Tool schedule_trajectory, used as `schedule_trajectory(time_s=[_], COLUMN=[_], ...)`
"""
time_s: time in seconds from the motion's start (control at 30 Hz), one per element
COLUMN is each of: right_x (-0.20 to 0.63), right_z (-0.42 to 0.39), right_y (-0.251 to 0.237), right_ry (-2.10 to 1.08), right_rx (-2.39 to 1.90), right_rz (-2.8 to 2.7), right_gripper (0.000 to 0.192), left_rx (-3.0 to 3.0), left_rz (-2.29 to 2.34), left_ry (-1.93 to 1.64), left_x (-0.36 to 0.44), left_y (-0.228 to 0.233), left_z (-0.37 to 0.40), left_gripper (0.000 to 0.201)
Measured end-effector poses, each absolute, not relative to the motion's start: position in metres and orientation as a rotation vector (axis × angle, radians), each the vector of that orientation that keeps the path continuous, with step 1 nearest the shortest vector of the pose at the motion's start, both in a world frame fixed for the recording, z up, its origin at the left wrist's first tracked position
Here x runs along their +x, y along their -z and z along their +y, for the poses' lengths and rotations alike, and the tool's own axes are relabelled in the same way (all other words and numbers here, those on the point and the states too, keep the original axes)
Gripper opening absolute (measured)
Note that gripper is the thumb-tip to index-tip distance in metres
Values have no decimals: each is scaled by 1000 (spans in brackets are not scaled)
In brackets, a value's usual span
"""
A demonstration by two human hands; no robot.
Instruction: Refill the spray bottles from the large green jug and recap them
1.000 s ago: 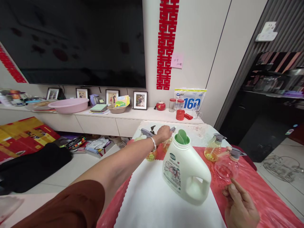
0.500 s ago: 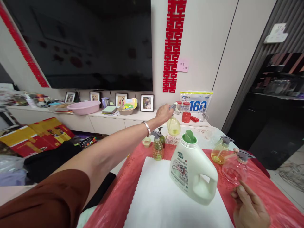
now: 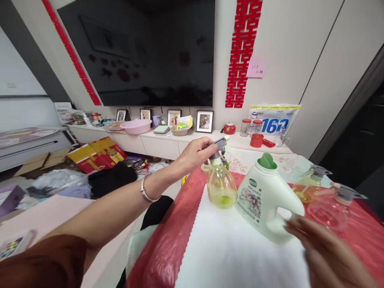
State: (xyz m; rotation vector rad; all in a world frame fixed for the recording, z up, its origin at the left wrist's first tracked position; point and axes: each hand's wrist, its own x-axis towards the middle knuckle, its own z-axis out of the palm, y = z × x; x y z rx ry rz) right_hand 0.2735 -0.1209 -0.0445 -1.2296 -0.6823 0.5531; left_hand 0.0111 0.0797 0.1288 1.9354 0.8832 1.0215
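Gripped by its grey trigger head in the left hand, fingers wrapped closed: a yellowish spray bottle, hanging down from that hand, a little liquid at the bottom (base resting or lifted, impossible to tell). Beneath, a white sheet, with its scalloped edge running from below the left hand back toward the wearer. Bare white surface on the near side, between both hands; red tablecloth past that edge, below the left wrist.

Also between the hands, just right of the bottle and tightening the room there: a pale jug, green piece in its mouth. Close by its handle, the blurred right hand, finger pose and contact unclear. Beyond the right hand, a pink bottle and an amber-tinted bottle.

Compared with half a second ago: spray bottle brought nearer, right hand shifted from the pink bottle toward the jug.
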Motion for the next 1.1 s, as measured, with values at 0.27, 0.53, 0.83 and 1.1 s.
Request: schedule_trajectory(time_s=[0.27, 0.53, 0.83, 1.1], right_x=[173, 182, 183, 181], right_z=[-91, -82, -77, -79], right_y=[32, 57, 68, 61], right_ry=[-1550, -1860, -1850, -1515], right_rx=[-652, -216, -196, -569], right_rz=[-833, -810, -836, -916], right_gripper=[110, 83, 73, 93], left_rx=[1601, 1260, 1127, 1000], left_rz=[736, 350, 294, 377], left_ry=[-996, -819, -853, -968], left_x=[13, 1, 7, 15], left_y=[-84, -52, -39, -28], left_z=[32, 15, 11, 14], left_gripper=[28, 51, 45, 39])
